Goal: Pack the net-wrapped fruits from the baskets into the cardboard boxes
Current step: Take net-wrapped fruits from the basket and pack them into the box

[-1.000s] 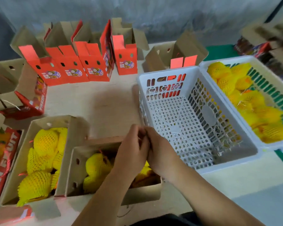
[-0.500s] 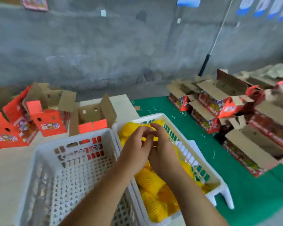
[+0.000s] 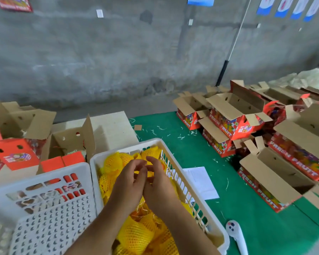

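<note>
Nearest to me, both forearms reached fwd over the right-hand white basket (image 3: pixel 206 208), which was heaped w/ net-wrapped fruits (image 3: pixel 134 234) in yellow foam mesh. My left hand (image 3: pixel 129 183) and right hand (image 3: pixel 158 186) sat pressed side by side above the pile, fingers (image 3: pixel 136 163) loosely curled toward each other, tips nearly meeting; I couldn't tell whether they pinched a bit of net or held nothing. Just left of that basket, touching it, sat a second white basket (image 3: pixel 44 214) w/ perforated walls, no fruit visible in it. Both baskets rested on the pale worktop (image 3: pixel 110 126). A white plastic handle-like piece (image 3: pixel 236 234) lay on the green mat (image 3: pixel 247 208) by the full basket's near corner, and a white paper sheet (image 3: pixel 201 181) lay just beside its right wall. Further back on the left, open cardboard boxes (image 3: pixel 70 144) w/ red-orange flaps stood on the worktop, behind the baskets. To the right, well apart from the hands, more open "FRESH FRUIT" boxes (image 3: pixel 236 122) were clustered and stacked on the mat, flaps up, w/ pale shreds scattered around. Beyond all that, a grey concrete wall (image 3: pixel 99 61) w/ a pole (image 3: pixel 228 56) leaning against it.
</note>
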The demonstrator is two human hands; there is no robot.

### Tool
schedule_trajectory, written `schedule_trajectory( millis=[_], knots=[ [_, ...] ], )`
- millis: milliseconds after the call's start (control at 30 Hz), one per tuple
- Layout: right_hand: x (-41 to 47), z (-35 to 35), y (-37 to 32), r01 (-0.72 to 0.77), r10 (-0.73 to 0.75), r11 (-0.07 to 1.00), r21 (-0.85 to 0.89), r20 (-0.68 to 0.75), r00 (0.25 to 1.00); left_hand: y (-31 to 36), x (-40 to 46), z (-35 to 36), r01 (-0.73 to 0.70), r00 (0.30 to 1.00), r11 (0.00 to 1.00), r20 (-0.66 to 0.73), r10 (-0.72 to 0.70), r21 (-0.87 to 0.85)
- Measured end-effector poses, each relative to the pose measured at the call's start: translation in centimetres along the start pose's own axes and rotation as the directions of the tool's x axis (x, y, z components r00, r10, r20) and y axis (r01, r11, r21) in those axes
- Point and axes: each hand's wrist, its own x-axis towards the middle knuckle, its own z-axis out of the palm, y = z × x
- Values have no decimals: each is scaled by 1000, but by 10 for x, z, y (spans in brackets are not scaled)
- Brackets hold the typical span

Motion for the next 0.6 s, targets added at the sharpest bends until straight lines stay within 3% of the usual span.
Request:
schedule_trajectory(
  millis=[100, 200, 367, 467, 567, 600],
  knots=[
    [18, 7, 28, -40, 42, 990, -134, 19, 999, -44, -5, -10, -48, 998, 968, -26, 57, 246],
    [44, 8, 60, -115, 131, 947, -301, 34, 991, -90, -13, -25, -52, 995, 837, 98, -2, 545],
    [104, 17, 102, -205, 206, 859, -469, -50, 977, -103, -10, -22, -68, 986, 837, 163, -26, 542],
    [150, 29, 114, -323, 295, 862, -391, -131, 947, -102, -10, -24, -30, 992, 859, 124, -39, 511],
    [181, 43, 124, -501, 460, 840, -208, -215, 862, -101, -9, -23, -25, 992, 860, 118, -41, 509],
    [185, 47, 127, -523, 473, 824, -217, -242, 847, -101, -9, -23, -26, 993, 862, 115, -37, 507]
  ],
)
